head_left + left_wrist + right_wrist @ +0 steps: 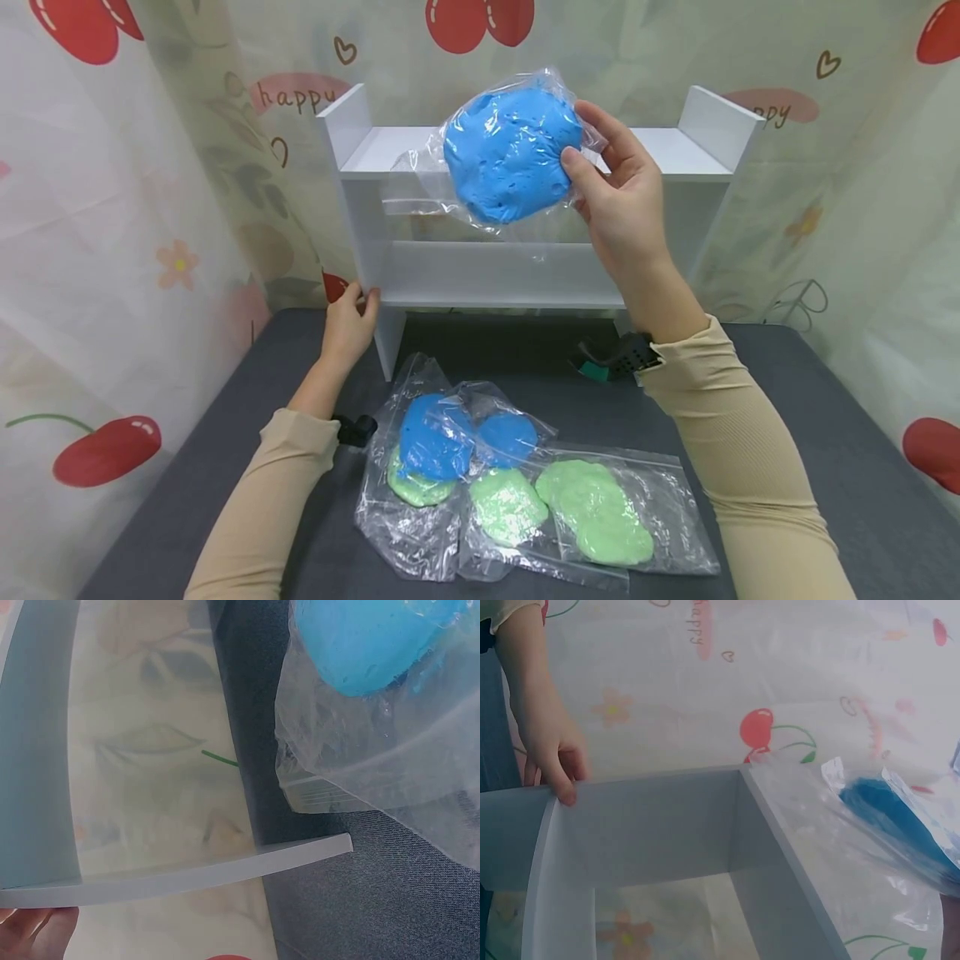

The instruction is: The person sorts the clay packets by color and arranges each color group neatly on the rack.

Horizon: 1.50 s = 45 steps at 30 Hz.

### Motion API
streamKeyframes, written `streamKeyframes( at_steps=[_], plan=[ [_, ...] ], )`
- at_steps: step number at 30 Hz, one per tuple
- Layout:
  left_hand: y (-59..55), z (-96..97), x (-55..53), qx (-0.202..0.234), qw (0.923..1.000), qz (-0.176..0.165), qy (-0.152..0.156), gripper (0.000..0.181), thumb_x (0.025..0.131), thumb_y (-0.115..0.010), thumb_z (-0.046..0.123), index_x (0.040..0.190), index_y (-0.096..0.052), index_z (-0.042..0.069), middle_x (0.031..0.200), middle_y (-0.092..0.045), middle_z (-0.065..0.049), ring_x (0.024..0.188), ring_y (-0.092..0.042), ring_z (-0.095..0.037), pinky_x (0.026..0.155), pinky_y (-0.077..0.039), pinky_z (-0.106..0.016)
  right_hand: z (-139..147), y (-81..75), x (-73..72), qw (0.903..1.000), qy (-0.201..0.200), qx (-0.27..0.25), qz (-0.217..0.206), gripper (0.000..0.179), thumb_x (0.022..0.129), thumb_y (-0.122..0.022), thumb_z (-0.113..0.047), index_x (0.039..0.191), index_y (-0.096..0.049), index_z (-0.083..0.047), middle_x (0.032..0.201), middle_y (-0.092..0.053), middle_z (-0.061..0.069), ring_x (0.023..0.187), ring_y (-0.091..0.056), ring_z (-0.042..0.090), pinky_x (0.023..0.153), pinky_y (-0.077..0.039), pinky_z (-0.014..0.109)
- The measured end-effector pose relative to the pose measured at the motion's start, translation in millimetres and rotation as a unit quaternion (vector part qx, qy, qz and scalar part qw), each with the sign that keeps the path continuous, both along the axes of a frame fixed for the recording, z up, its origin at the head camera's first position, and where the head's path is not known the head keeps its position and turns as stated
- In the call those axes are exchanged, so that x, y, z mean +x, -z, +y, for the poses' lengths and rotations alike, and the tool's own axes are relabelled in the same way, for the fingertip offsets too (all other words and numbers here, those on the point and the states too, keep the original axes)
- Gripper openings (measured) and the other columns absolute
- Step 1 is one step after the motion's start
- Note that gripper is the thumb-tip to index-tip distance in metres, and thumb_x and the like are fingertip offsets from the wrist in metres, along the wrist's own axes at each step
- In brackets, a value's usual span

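My right hand (626, 187) pinches the right edge of a clear plastic bag of blue clay (513, 154), held up in front of the top of a white shelf (480, 275). In the right wrist view, the lifted bag (900, 817) shows beside the shelf. My left hand (348, 329) grips the shelf's left side panel at middle-board height, thumb at the front edge. Its fingertips (52, 934) show against the panel in the left wrist view.
On the dark table (187, 500) before the shelf lie overlapping clear bags with blue clay (435, 437) and green clay (596, 508). A smaller blue piece (507, 437) lies among them. Patterned curtains (112, 275) surround the table on the back and sides.
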State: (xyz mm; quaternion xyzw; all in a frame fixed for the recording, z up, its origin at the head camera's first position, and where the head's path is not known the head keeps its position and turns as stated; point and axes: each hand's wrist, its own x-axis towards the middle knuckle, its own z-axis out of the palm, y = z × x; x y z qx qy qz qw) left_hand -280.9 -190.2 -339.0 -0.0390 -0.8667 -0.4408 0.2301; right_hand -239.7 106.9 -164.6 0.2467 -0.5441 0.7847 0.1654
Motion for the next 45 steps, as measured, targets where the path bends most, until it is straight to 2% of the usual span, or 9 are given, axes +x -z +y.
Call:
streamKeyframes(
  at_steps=[7, 11, 20, 25, 30, 35, 45],
  plan=[
    [-0.5, 0.2, -0.1, -0.002, 1.0, 0.003, 0.001, 0.033, 0.097, -0.045, 0.017, 0.122, -0.053, -0.004, 0.123, -0.058, -0.027, 0.109, -0.06, -0.039, 0.084, -0.052, -0.049, -11.7, -10.2, -9.6, 0.9995, 0.017, -0.021, -0.015, 0.043, 0.089, -0.057, 0.0, 0.13, -0.053, -0.009, 0.13, -0.046, 0.008, 0.116, -0.053, 0.025, 0.089, -0.051, 0.033],
    [0.5, -0.2, -1.0, -0.004, 1.0, 0.007, 0.001, 0.033, 0.097, -0.045, 0.017, 0.121, -0.053, -0.004, 0.123, -0.058, -0.027, 0.108, -0.061, -0.039, 0.084, -0.052, -0.049, -17.2, -12.5, -15.3, 0.9991, 0.028, -0.027, -0.017, 0.043, 0.088, -0.058, 0.0, 0.13, -0.053, -0.009, 0.129, -0.046, 0.007, 0.114, -0.054, 0.024, 0.088, -0.051, 0.034],
    [1.4, -0.5, -2.5, -0.004, 0.9999, 0.01, 0.002, 0.032, 0.097, -0.045, 0.017, 0.121, -0.053, -0.004, 0.123, -0.058, -0.027, 0.109, -0.06, -0.039, 0.084, -0.052, -0.049, -33.7, -17.2, -26.7, 0.9978, 0.019, -0.05, -0.039, 0.042, 0.089, -0.056, 0.002, 0.129, -0.053, -0.01, 0.122, -0.047, 0.007, 0.109, -0.056, 0.024, 0.089, -0.052, 0.036],
    [1.7, -0.4, -3.1, -0.005, 0.9999, 0.011, 0.001, 0.033, 0.097, -0.045, 0.017, 0.121, -0.053, -0.004, 0.123, -0.058, -0.027, 0.109, -0.06, -0.039, 0.084, -0.052, -0.049, -46.1, -20.2, -32.0, 0.9963, 0.039, -0.056, -0.053, 0.042, 0.088, -0.058, 0.001, 0.128, -0.054, -0.012, 0.116, -0.05, 0.006, 0.099, -0.059, 0.02, 0.084, -0.054, 0.031],
    [2.7, -0.4, -3.0, -0.005, 0.9999, 0.013, -0.001, 0.033, 0.097, -0.045, 0.016, 0.122, -0.053, -0.004, 0.122, -0.058, -0.027, 0.108, -0.061, -0.04, 0.084, -0.052, -0.049, -59.5, -21.1, -37.7, 0.9944, 0.066, -0.043, -0.07, 0.042, 0.088, -0.059, -0.002, 0.128, -0.054, -0.014, 0.112, -0.05, 0.005, 0.095, -0.058, 0.018, 0.084, -0.054, 0.03],
    [3.3, -0.6, -3.0, -0.004, 0.9999, 0.013, 0.0, 0.032, 0.097, -0.045, 0.016, 0.121, -0.053, -0.004, 0.122, -0.059, -0.026, 0.108, -0.061, -0.04, 0.084, -0.052, -0.049, -71.7, -20.1, -43.1, 0.9936, 0.085, -0.025, -0.07, 0.043, 0.088, -0.06, -0.002, 0.129, -0.052, -0.013, 0.108, -0.048, 0.003, 0.088, -0.056, 0.015, 0.073, -0.053, 0.023],
    [5.6, -0.8, -3.9, -0.001, 0.9998, 0.018, -0.003, 0.031, 0.097, -0.046, 0.017, 0.118, -0.054, -0.004, 0.121, -0.059, -0.027, 0.108, -0.061, -0.04, 0.083, -0.052, -0.05, -91.2, -15.7, -45.9, 0.9911, 0.116, 0.043, -0.049, 0.041, 0.086, -0.063, -0.005, 0.126, -0.051, -0.008, 0.109, -0.051, 0.004, 0.082, -0.054, 0.013, 0.076, -0.052, 0.02]
  ],
)
